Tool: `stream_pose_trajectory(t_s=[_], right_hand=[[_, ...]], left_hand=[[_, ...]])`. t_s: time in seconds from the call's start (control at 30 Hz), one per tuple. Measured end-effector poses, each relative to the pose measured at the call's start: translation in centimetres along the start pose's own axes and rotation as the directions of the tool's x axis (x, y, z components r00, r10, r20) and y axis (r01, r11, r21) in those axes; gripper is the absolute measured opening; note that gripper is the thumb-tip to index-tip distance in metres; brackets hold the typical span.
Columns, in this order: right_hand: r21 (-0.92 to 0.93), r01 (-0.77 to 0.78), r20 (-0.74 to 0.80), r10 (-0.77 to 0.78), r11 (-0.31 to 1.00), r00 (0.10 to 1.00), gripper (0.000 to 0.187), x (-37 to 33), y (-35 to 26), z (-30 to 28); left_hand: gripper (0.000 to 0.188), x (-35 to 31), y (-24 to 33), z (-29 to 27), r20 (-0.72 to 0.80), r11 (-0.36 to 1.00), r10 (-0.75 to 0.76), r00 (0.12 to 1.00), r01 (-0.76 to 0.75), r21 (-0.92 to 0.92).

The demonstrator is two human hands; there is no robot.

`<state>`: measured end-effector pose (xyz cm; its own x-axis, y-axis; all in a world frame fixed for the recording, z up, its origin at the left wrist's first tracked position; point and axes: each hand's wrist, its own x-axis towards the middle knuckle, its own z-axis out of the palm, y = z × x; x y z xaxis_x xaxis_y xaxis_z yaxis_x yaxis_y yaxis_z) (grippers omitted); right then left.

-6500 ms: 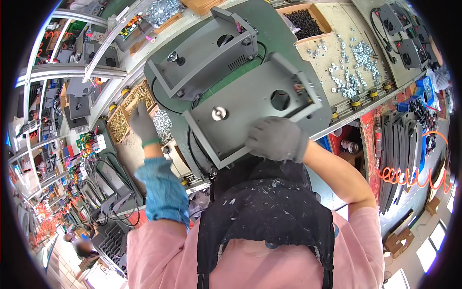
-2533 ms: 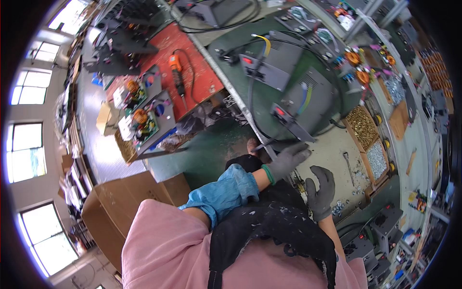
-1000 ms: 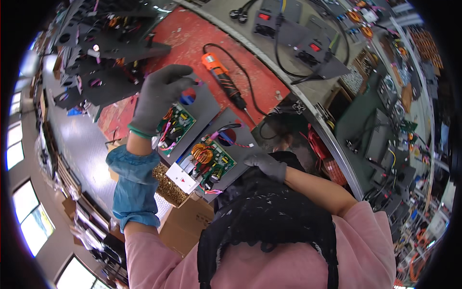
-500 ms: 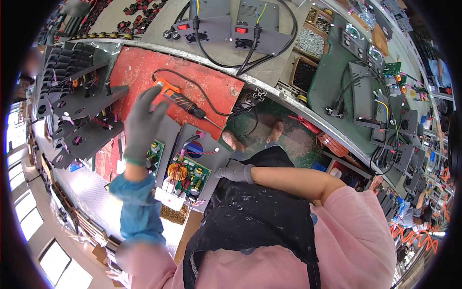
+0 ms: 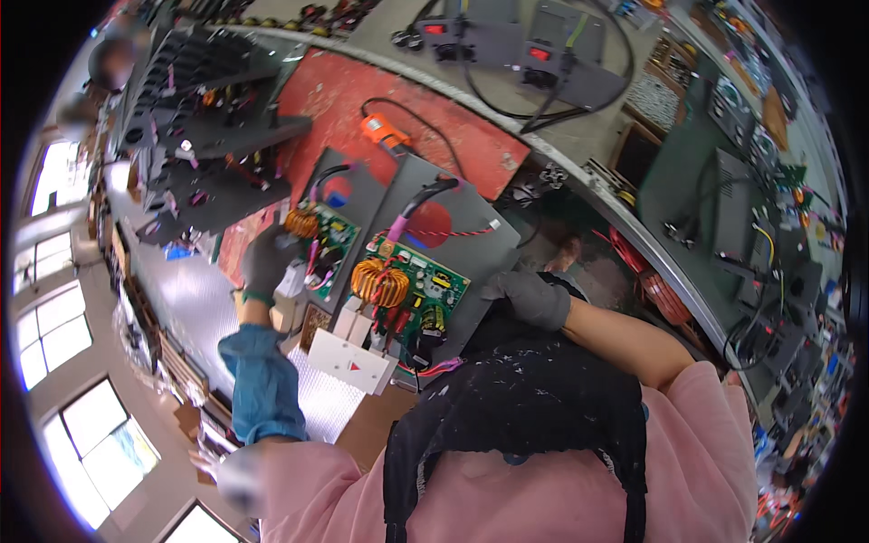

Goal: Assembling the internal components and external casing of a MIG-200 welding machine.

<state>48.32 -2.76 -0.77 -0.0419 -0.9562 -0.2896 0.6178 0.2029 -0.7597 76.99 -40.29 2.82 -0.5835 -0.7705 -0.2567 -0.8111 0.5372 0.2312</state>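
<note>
Grey-gloved left hand [image 5: 268, 261] grips the left edge of a grey panel [image 5: 358, 204] carrying a green board [image 5: 328, 242], steadying it on the worktop [image 5: 186, 299]; right hand [image 5: 528, 299] rests curled on the near panel's [image 5: 462, 226] right edge, bracing it

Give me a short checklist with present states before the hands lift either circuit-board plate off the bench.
1. Left hand on the far grey plate's green circuit board: ok, gloved hand at its edge.
2. Right hand on the near grey plate: ok, at its right edge.
3. Firm grasp by fingers: cannot tell.
4. Orange power tool clear of plates: not ok, it lies at their top edge.
5. Red and black wires free: cannot tell.
</note>
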Motion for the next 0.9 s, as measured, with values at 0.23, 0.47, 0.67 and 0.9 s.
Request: stream_pose_trajectory(t_s=[0.23,0.47,0.67,0.9], right_hand=[[-0.535,0.264,-0.377,-0.506,0.803,0.776,0.030,-8.6,-9.4,-3.9],[-0.058,0.761,-0.736,-0.543,0.647,0.405,0.017,-31.3,-19.9,-17.4],[-0.418,0.527,-0.877,-0.480,0.740,-0.022,0.008,-57.0,-24.1,-30.3],[-0.119,0.016,-0.990,-0.117,0.993,-0.073,0.014,-70.1,-25.0,-42.4]], left_hand=[[0.055,-2.6,5.8,-11.3,-0.193,0.981,0.065,0.979,-0.028,0.190],[0.044,-5.7,18.4,-15.0,-0.365,0.994,0.076,0.928,-0.101,-0.051],[0.042,-8.7,35.9,-6.9,-0.308,0.847,-0.038,0.951,-0.133,-0.515],[0.041,-9.5,56.9,3.0,0.007,0.791,0.221,0.975,-0.175,-0.587]])
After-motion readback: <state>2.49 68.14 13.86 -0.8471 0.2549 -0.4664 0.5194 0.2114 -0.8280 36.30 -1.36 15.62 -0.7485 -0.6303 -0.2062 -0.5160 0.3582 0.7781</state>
